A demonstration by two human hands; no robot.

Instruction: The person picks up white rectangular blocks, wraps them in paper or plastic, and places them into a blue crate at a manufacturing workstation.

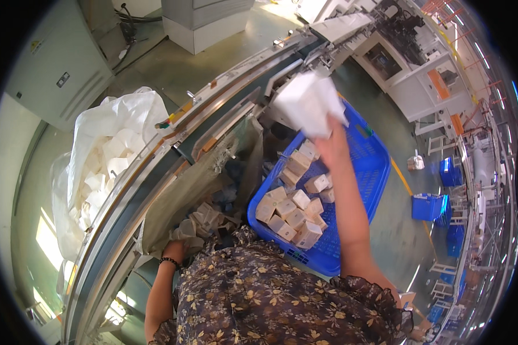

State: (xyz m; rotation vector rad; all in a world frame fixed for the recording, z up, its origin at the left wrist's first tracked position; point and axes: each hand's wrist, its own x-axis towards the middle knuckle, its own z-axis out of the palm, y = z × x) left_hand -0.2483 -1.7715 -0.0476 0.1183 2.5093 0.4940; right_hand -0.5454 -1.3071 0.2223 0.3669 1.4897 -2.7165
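Note:
My right hand (332, 145) reaches out over the far part of a blue plastic basket (360, 224). It is closed on a white box (306, 102), smeared by motion, held above the basket's far left corner. Several small whitish boxes (296, 218) lie loose in the near and left parts of the basket. My left hand (175, 251), with a dark beaded bracelet at the wrist, is down beside the near end of an open greyish-green sack (175, 204). More small pale boxes (200, 223) lie in that sack, close to the hand. Its fingers are mostly hidden.
A conveyor (155, 167) with metal rails runs diagonally past the sack. Beyond it stands a large translucent bag (118, 112) of pale pieces. Grey cabinets (57, 69) are at the far left. Machinery (397, 63) and several blue baskets (429, 207) line the right side.

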